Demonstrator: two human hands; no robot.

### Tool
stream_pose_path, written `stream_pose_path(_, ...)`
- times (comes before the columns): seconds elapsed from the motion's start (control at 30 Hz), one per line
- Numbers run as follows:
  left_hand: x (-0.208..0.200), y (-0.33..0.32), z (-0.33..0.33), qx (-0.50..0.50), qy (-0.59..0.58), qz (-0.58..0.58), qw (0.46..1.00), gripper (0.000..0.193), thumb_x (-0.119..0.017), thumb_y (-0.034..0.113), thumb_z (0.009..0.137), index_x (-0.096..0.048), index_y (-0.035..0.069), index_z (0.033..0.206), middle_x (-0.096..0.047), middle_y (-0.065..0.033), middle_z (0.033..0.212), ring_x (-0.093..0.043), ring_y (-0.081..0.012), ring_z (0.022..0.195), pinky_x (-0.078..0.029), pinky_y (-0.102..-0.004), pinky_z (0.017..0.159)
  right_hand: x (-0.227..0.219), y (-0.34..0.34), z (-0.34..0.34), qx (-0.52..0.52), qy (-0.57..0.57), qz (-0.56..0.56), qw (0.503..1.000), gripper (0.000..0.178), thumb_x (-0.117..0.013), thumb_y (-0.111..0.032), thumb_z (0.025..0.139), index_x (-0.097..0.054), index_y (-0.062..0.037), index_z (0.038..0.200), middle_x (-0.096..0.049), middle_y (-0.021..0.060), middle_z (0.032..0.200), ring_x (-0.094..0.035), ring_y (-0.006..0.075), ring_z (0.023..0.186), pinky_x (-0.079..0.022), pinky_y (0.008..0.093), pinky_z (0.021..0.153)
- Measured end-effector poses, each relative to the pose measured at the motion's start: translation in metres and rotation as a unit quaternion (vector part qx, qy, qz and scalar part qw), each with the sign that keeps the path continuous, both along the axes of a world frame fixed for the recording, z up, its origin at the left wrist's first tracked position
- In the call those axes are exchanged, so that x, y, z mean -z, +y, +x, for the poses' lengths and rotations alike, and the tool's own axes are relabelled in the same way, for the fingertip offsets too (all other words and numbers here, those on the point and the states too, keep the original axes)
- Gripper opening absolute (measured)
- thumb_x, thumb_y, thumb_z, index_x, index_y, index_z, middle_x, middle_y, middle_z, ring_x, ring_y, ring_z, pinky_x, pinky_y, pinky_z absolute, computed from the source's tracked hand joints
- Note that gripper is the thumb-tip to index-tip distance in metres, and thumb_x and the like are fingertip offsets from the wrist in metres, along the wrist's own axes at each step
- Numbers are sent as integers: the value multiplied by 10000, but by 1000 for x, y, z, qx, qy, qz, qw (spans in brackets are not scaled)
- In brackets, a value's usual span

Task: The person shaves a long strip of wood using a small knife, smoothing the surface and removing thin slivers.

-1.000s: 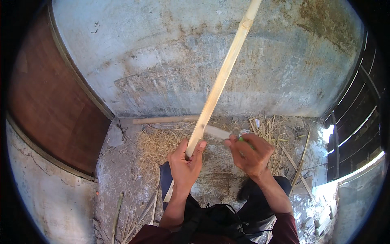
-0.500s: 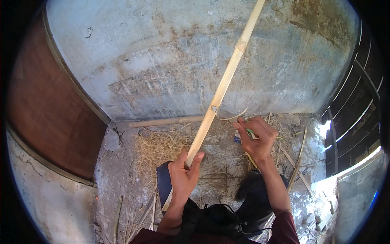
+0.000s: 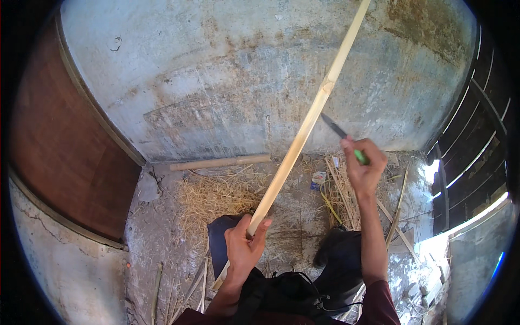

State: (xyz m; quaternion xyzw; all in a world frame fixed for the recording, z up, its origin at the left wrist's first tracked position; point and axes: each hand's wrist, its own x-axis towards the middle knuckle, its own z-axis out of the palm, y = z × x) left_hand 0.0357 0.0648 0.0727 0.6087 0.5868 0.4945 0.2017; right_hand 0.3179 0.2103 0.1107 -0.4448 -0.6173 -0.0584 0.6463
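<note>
Pale bamboo strip [image 3: 303, 132], long and flat, runs from our left hand [image 3: 245, 246] near 6 o'clock up toward 1 o'clock, leaving the frame at the top. Left grip is clamped around the strip's lower part; a short end pokes out below the fist. Our right hand [image 3: 364, 165] sits at about 3 o'clock of the strip, fingers closed around a green-handled knife [image 3: 342, 136]. Its dark blade points up-left, the tip just beside the strip; we cannot tell whether it touches. Behind stands a stained grey wall [image 3: 227, 81]. On the floor [image 3: 157, 233]: straw shavings [image 3: 214, 197], a thick bamboo pole [image 3: 219, 162] lying along the wall's foot.
</note>
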Motion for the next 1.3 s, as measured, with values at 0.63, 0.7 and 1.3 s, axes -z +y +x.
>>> stream_pose_path(0.63, 4, 9, -5, 82, -127, -84, 985, 289, -697, 251, 1088, -672, 6, 937, -571, 2, 647, -487, -35, 590, -370, -270, 514, 44, 1, 45, -90, -383, -592, 703, 250, -767, -315, 970, -763, -141, 1150, -789, 83, 984, -766, 220, 899, -573, 397, 783)
stream_pose_path(0.7, 8, 11, -8, 87, -155, -84, 980, 292, -662, 260, 1108, -686, 12, 954, -581, 8, 661, -501, -38, 603, -372, -268, 527, 46, 10, 48, -207, -273, -613, 712, 343, -779, -383, 944, -767, -130, 1174, -793, 128, 1027, -773, 287, 930, -578, 433, 837)
stream_pose_path(1.3, -7, 13, -1, 99, -192, -88, 972, 360, -626, 376, 1128, -632, 46, 986, -481, 72, 749, -392, -5, 613, -284, -218, 540, 12, -29, -44, -252, -46, -280, 925, 441, -672, -323, 1052, -649, -84, 1422, -573, 85, 680, -559, 178, 627, -463, 396, 626)
